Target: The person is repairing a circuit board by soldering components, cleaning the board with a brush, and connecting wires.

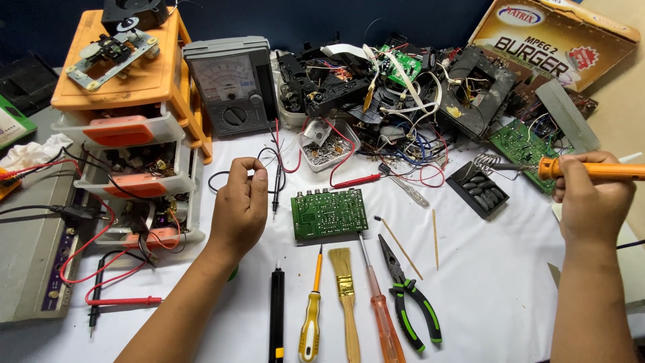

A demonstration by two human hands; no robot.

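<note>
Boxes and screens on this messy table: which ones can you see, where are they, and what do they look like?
Cardboard box: top right corner, flat, tilted, brown and gold with a red badge.
Meter dial: top middle-left, pale window in a grey upright case.
Green packet: far left edge, mostly cut off.

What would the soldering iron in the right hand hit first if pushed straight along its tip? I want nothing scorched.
Probably the coiled wire stand: the soldering iron in the right hand points left, tip seemingly already at it; depth is unclear.

Glossy orange plastic soldering iron (591, 169), matt green circuit board (329, 214), bare wooden brush (347, 296) on smooth white cloth (497, 289).
</note>
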